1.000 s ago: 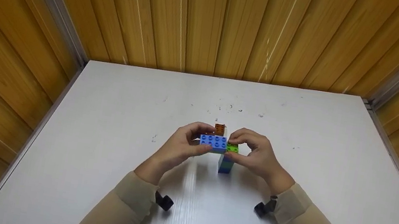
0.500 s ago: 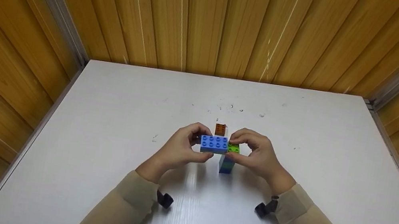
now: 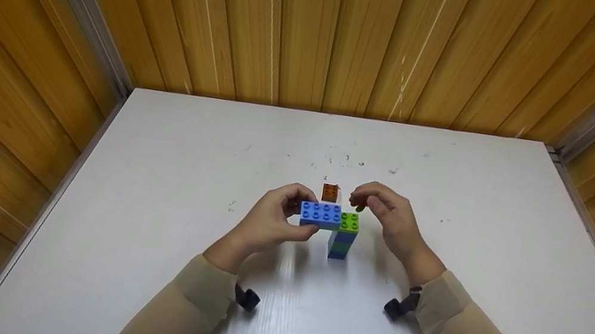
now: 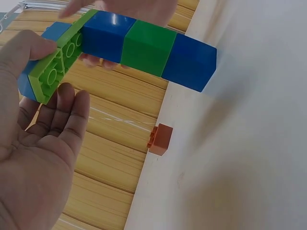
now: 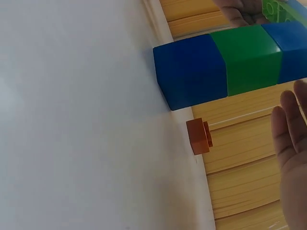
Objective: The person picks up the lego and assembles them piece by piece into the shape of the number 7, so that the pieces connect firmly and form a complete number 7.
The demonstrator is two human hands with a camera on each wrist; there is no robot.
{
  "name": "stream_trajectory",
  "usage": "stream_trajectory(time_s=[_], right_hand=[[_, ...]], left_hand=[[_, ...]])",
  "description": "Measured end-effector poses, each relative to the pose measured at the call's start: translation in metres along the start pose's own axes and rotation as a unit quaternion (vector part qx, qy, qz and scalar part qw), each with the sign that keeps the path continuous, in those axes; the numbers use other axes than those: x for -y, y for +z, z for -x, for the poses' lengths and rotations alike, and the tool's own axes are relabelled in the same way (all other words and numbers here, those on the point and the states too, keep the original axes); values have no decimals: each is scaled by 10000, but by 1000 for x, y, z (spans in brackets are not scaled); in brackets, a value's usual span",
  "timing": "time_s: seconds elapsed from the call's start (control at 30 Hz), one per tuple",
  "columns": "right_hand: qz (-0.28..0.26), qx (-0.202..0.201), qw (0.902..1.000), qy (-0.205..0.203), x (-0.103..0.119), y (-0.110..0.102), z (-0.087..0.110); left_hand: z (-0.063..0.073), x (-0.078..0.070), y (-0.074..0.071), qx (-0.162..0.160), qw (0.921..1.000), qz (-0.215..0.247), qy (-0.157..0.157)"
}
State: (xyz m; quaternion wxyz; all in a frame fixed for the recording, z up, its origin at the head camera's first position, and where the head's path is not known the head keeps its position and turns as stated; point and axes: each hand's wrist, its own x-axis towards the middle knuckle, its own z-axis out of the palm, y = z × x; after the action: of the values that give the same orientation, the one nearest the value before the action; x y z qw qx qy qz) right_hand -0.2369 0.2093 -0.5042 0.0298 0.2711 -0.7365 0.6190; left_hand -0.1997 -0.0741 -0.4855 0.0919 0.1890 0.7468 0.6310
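A column of blue and green building bricks stands upright on the table. On top, a lime green brick juts out to the left, with a light blue brick seated over its overhanging part. My left hand pinches the light blue brick between thumb and fingers; in the left wrist view the thumb also lies against the lime edge. Beside the column, apart from it, my right hand has loosely bent fingers holding nothing. Its fingers show below the column in the right wrist view.
A small orange-brown brick sits on the white table just behind the column. Wood-patterned panels rise behind the table and on both sides. Dark marks dot the tabletop farther back.
My right hand has let go of the lime green brick and moved away to the right and back. The left hand keeps its hold, its thumb lower on the light blue brick's front.
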Motion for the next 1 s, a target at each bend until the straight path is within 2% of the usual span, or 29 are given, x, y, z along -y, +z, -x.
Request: stream_trajectory(time_s=[0.13, 0.23, 0.3, 0.43, 0.63, 0.77, 0.87, 1.0], right_hand=[[386, -491, 9956, 697, -4, -4, -9], [828, -512, 9890, 1110, -9, -11, -17], [1219, -331, 9831, 1322, -14, -16, -24], [1955, 432, 9648, 1705, -23, -19, -44], [2211, 1226, 9466, 2002, -30, -11, -70], [2479, 1492, 9339, 2101, -32, -3, -81], [2691, 1518, 9259, 2174, -33, 0, -85], [2830, 1576, 9201, 2201, -35, 3, -86]], left_hand=[[1, -1, 0, -18, 10000, 25, -58], [2, -1, 1, -17, 10000, 1, -96], [2, 0, 1, -3, 10000, -6, -80], [2, 0, 0, -13, 10000, 1, -21], [4, 0, -2, -20, 10000, -42, -32], [4, -1, -3, -50, 10000, -4, -50], [2, -2, -2, -11, 10000, 38, 5], [0, -3, -1, 41, 10000, -13, 64]])
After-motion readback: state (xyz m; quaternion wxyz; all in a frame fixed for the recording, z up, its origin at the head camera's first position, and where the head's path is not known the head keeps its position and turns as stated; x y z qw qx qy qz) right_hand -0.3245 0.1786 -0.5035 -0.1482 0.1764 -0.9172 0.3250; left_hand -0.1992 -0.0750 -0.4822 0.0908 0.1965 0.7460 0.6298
